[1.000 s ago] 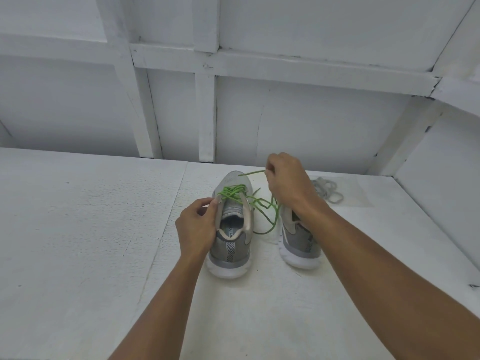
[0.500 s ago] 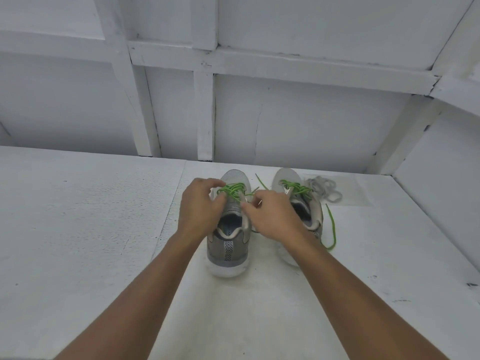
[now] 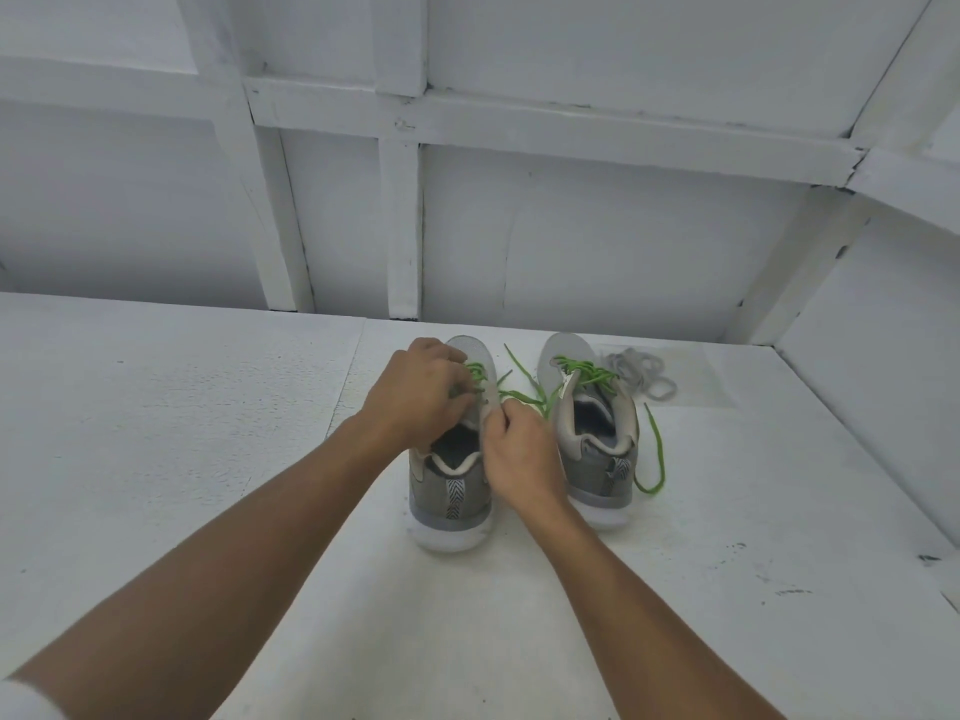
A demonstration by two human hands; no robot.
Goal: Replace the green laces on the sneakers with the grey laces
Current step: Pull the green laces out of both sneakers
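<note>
Two grey sneakers stand side by side, heels toward me. My left hand [image 3: 418, 394] lies over the lacing of the left sneaker [image 3: 451, 485], fingers curled on its green lace [image 3: 478, 374]. My right hand [image 3: 522, 452] sits at that shoe's right edge and pinches the same green lace where it leaves an eyelet. The right sneaker [image 3: 597, 449] keeps its own green lace [image 3: 587, 368], one loose end trailing down its right side. A pile of grey laces [image 3: 641, 374] lies just behind and right of the right sneaker.
The shoes stand on a white table [image 3: 208, 433]. A white framed wall [image 3: 571, 252] rises right behind the toes, and a white side panel [image 3: 883, 381] closes the right edge.
My right hand came down from its raised pull to the left sneaker's eyelets. My left hand slid from the shoe's collar up onto the lacing. The right sneaker is now uncovered.
</note>
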